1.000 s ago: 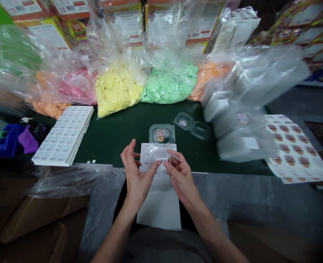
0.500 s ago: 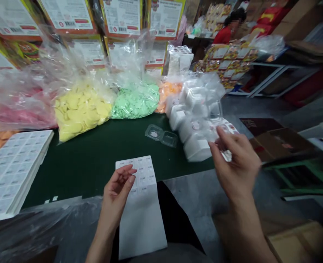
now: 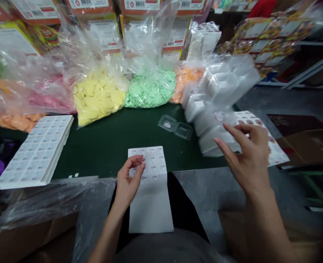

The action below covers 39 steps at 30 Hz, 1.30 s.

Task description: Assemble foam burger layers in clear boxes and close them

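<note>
My left hand [image 3: 130, 180] hovers over the upper part of a white label sheet [image 3: 150, 208], thumb and curled fingertips close but apart, with nothing visible between them. The sheet lies from the table edge across my lap, small printed labels at its top and bare backing below. Beside the stacked clear plastic clamshell boxes [image 3: 205, 124], my right hand [image 3: 249, 157] is raised, thumb and index finger spread and seemingly holding nothing. Behind it, partly hidden, is a sheet of round printed stickers [image 3: 278, 151]. One opened clamshell box [image 3: 175, 126] with a sticker rests on the table.
Clear bags of yellow pieces [image 3: 98, 95], green pieces [image 3: 150, 87] and orange pieces [image 3: 187, 78] line the back of the dark green table [image 3: 109, 138]. At left stands a thick stack of label sheets [image 3: 38, 149]. Printed cartons [image 3: 101, 33] rise behind the bags.
The view has shifted, so the table's things appear farther right and the sticker sheet shows more. My right hand's fingers look more spread; my left hand stays over the label sheet.
</note>
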Available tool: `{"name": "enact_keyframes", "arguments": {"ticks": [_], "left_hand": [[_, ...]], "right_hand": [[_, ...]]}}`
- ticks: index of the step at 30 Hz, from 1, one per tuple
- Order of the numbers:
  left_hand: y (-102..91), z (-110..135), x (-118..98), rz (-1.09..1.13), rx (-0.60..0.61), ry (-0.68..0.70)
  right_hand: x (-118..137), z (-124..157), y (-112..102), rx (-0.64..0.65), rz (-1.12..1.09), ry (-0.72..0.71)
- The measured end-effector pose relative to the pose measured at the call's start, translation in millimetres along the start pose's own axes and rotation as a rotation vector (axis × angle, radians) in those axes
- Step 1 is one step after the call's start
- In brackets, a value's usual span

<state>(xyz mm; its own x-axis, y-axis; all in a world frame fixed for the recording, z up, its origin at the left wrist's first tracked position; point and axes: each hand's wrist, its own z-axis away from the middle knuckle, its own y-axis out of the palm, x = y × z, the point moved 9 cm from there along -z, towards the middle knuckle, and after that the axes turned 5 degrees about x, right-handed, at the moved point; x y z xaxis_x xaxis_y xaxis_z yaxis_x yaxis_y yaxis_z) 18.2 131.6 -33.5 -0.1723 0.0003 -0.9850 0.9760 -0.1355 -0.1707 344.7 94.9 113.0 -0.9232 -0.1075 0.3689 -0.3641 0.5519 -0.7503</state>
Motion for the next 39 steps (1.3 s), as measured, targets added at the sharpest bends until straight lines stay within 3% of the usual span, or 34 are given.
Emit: {"name": "enact_keyframes", "arguments": {"ticks": [1, 2, 5, 6, 9, 12, 15, 18, 21, 27, 34, 39], "left_hand": [[2.1, 0.1, 0.3, -0.053, 0.002, 0.015], [4.9, 0.6, 0.3, -0.100, 0.010, 0.034], [16.0, 4.2, -3.7, -0.212, 0.070, 0.116], [19.3, 6.1, -6.0, -0.245, 0.096, 0.148], [24.8, 14.3, -10.5, -0.340, 0.164, 0.221], [28.7, 27.2, -9.4, -0.465, 0.251, 0.271], [33.0, 43.2, -7.9, -0.616, 0.321, 0.335], [33.5, 53.4, -13.0, -0.718, 0.302, 0.398], [34.7, 55.1, -24.4, -0.798, 0.265, 0.460], [42.9, 50.4, -33.7, -0.909, 0.285, 0.545], [34.5, 44.9, -28.4, -0.761, 0.194, 0.488], [1.2, 33.7, -15.9, -0.391, -0.025, 0.178]], "right_hand": [[6.6, 10.5, -0.8, -0.004, -0.108, 0.050], [12.2, 24.0, 10.4, 0.075, -0.255, 0.108], [29.8, 91.2, 94.0, 0.599, -0.613, 0.317], [30.2, 118.1, 122.6, 0.715, -0.689, 0.427], [33.4, 178.5, 191.2, 0.779, -1.128, 0.743], [48.7, 205.0, 227.3, 0.832, -1.398, 0.895], [61.8, 199.6, 226.5, 0.857, -1.421, 0.882], [73.8, 176.8, 210.3, 0.834, -1.367, 0.713], [83.1, 156.8, 197.5, 0.789, -1.271, 0.537], [90.2, 142.4, 193.7, 0.769, -1.199, 0.452], [84.2, 152.7, 203.0, 0.788, -1.250, 0.556], [76.1, 174.1, 217.2, 0.835, -1.308, 0.819]]}}
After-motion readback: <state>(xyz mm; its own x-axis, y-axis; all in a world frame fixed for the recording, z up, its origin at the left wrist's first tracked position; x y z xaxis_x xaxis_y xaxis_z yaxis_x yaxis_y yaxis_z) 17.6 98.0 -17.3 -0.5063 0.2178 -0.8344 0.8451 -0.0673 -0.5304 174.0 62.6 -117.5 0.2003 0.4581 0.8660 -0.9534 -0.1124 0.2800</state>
